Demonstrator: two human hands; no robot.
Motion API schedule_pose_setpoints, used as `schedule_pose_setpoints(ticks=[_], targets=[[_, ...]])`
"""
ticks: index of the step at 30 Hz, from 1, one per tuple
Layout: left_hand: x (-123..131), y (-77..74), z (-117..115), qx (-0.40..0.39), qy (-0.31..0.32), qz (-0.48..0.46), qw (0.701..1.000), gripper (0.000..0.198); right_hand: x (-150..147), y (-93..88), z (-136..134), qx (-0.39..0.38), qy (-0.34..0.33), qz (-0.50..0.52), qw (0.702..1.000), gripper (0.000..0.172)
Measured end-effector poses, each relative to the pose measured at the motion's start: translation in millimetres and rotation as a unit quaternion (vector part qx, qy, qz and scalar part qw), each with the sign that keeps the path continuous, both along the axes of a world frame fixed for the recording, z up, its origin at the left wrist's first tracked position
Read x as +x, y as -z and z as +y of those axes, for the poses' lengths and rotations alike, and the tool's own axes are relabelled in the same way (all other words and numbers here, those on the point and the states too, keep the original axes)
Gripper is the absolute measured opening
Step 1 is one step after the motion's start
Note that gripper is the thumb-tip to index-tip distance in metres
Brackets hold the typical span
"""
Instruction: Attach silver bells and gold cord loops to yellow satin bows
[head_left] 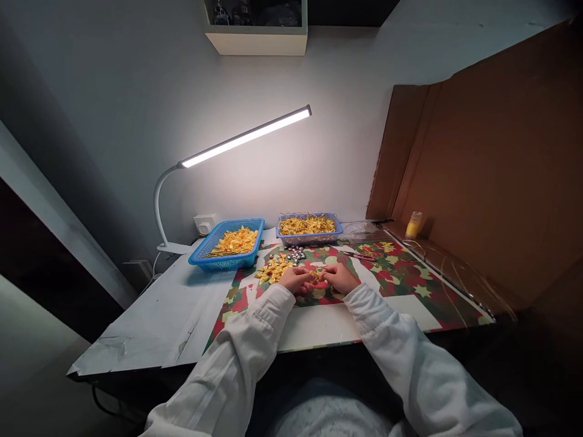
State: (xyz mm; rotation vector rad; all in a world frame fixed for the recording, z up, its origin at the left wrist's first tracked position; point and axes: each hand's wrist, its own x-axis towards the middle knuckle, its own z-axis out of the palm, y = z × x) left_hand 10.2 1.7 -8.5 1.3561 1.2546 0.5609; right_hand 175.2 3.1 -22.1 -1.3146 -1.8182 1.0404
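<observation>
My left hand (pixel 296 279) is nearly closed, thumb and fingertips pinching a small yellow-gold piece (pixel 314 277); my right hand (pixel 340 278) is closed likewise, its fingertips at the other side. The piece sits between both hands, over the red-and-green camouflage-patterned table cover (pixel 405 270). From there, a heap of yellow bow-shaped pieces (pixel 272 272) lies at nine o'clock, round silver beads (pixel 297 255) at eleven. At ten, a blue rectangular plastic basket (pixel 224 264) holds yellow pieces (pixel 237 241); at twelve, a periwinkle-blue plastic basket (pixel 310 239) brims with tangled gold loops (pixel 307 225).
</observation>
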Motion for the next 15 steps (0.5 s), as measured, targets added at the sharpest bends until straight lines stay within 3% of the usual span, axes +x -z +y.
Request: schedule_pose_setpoints(ticks=[8, 15], targets=[[2.1, -1.6, -5.1, 0.029, -0.004, 0.068, 0.997, 0.029, -4.6, 10.0, -1.0, 0.038, 0.009, -0.020, 0.999, 0.029], [3.7, -5.5, -9.1, 0.036, -0.020, 0.101, 0.994, 0.031, -6.5, 6.4, -7.8, 0.145, 0.086, -0.057, 0.984, 0.022]])
